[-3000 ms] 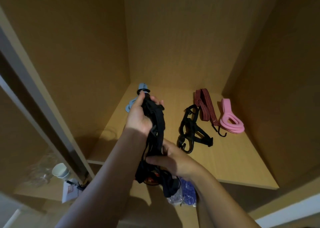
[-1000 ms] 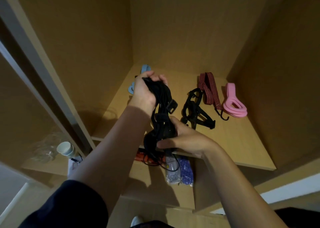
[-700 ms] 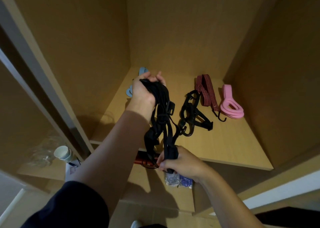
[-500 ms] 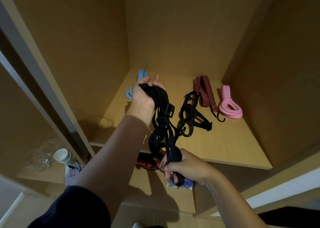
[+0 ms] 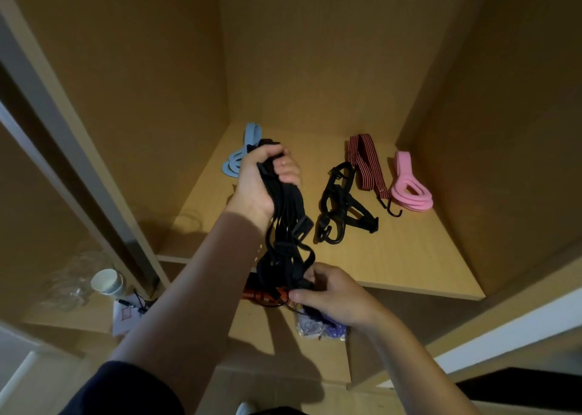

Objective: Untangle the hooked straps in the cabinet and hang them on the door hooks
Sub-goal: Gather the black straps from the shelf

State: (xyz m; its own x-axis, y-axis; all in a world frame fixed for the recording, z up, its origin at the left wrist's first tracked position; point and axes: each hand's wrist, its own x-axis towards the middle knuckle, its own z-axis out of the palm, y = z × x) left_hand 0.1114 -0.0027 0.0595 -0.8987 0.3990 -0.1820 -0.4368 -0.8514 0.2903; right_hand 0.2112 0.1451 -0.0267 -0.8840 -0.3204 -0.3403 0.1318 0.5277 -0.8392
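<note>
A black strap bundle (image 5: 287, 222) hangs taut between both hands, in front of the cabinet shelf (image 5: 409, 257).
The left grip (image 5: 267, 178) clenches the bundle's top. Its long axis runs down to the right grip (image 5: 337, 295), which pinches the lower loops and is nearer the tangle. A freeing pull would likely go downward.

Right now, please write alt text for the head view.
Left hand grips the top of a tangled black bundle; right hand pinches its bottom. On the shelf lie a blue strap, black strap, striped strap, pink strap.
</note>
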